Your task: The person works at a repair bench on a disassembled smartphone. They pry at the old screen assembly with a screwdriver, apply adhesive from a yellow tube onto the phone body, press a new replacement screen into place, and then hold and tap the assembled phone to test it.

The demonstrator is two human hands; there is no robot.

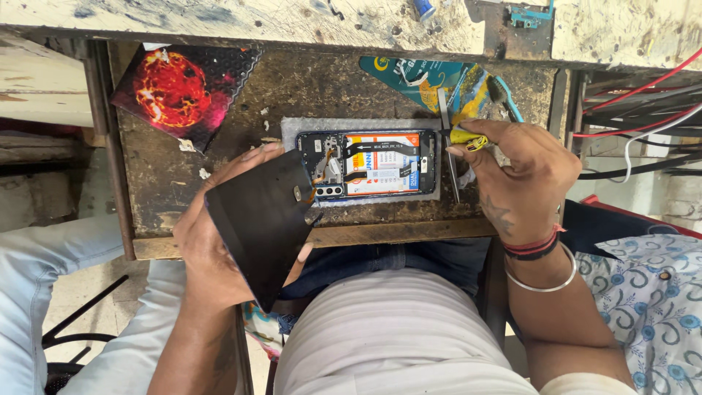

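Note:
An opened phone (369, 163) lies on a grey mat (289, 128) on the worn workbench, its battery and boards exposed. My left hand (208, 245) holds the black back cover (263, 219), lifted and tilted at the phone's left end. My right hand (523, 179) pinches a small yellow tool (466, 137) at the phone's right end. Metal tweezers (447, 146) lie just under that hand.
A card with a red planet picture (179, 91) lies at the bench's back left. A teal printed card (424, 77) and a teal-handled tool (506, 97) sit behind the phone. Red, white and black wires (643, 117) run at the right. A person in light trousers sits at my left.

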